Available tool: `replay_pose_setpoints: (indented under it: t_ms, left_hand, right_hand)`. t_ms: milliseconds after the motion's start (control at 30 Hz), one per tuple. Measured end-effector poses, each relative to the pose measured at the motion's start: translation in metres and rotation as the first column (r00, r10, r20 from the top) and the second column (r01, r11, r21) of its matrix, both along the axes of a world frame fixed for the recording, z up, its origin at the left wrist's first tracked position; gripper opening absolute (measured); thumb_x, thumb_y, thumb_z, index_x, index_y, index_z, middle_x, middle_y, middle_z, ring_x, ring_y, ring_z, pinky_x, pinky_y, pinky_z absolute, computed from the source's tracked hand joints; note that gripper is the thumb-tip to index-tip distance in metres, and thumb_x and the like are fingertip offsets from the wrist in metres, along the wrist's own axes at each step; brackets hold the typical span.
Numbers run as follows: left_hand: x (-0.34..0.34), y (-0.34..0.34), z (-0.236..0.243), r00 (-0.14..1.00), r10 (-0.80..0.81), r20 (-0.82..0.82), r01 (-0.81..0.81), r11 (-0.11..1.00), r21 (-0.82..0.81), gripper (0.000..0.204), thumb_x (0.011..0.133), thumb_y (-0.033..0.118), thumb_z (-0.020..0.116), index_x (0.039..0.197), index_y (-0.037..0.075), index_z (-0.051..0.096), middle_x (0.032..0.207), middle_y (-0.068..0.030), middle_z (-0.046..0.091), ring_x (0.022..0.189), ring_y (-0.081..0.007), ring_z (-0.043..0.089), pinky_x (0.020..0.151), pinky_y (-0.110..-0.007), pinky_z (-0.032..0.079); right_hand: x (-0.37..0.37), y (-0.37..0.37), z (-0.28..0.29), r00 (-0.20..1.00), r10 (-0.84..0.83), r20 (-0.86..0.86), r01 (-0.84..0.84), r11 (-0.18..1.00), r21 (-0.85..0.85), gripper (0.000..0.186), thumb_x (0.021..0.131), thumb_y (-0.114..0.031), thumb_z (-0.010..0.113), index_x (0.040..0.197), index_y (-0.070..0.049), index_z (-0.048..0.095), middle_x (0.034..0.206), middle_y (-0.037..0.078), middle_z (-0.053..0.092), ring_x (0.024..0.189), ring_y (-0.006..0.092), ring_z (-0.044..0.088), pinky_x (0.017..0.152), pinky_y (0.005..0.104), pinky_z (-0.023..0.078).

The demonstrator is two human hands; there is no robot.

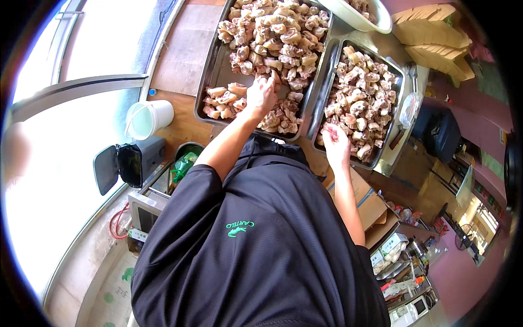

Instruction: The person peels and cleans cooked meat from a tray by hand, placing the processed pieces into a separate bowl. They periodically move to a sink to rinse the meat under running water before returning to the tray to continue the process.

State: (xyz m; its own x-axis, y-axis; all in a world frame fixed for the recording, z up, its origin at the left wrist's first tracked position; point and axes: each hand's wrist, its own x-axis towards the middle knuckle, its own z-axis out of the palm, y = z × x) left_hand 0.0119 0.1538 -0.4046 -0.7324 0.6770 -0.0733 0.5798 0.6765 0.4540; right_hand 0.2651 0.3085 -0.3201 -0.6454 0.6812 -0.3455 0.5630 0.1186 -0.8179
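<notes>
Two trays of meat pieces, both bare hands in among them

Head view, landmark the large metal tray [222,68]:
- Pale, cut meat pieces [272,32] in the landmark tray. Main heap fills its far part; two smaller groups lie at its near end, one left, one right. Bare metal shows along its left side.
- Left hand [262,97] reaches over the near part of the landmark tray, fingers down at the near edge of the main heap. Fingertips partly hidden; cannot tell if this grip is closed on a piece.
- Smaller metal tray [327,95] sits just right of the landmark, spread over with more pieces, its corner near the edge of the table [387,162].
- Right hand [337,143] is to the right of the landmark's near end, at the smaller tray's near left side. Fingers curled; cannot tell whether this grip has anything in it.
- White basin [385,20], partly in view, right of the landmark's far end, with similar pieces inside.
- Brown-handled tool [396,139] and clear plastic bundle [409,110] lie right of the landmark, past the smaller tray.
- White bucket [165,115] stands left of the landmark; grey bin [151,152], lid raised, nearer the person.
</notes>
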Motion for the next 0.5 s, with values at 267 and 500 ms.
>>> replay_pose_setpoints:
  t_ms: [267,500]
  left_hand:
    - [0.007,-0.002,-0.003,0.998,0.047,0.052,-0.052,0.993,0.105,0.036,0.076,0.016,0.073,0.108,0.008,0.06,0.101,-0.0155,0.067,0.1,-0.0365,0.065,0.087,-0.046,0.053]
    - [0.0,-0.009,0.013,0.991,-0.04,0.129,0.018,0.986,0.168,0.035,0.075,0.014,0.074,0.106,0.007,0.06,0.099,-0.0144,0.067,0.1,-0.0343,0.065,0.086,-0.044,0.054]
  right_hand:
    - [-0.036,0.002,0.025,0.993,0.119,-0.025,-0.119,0.993,0.016,0.03,0.094,-0.012,0.07,0.121,0.001,0.067,0.108,0.013,0.074,0.096,0.0169,0.07,0.084,0.0295,0.057]
    - [-0.044,0.002,0.023,0.985,0.167,-0.036,-0.168,0.984,-0.056,0.029,0.095,-0.01,0.07,0.122,0.002,0.066,0.111,0.01,0.073,0.101,0.0146,0.068,0.089,0.028,0.055]
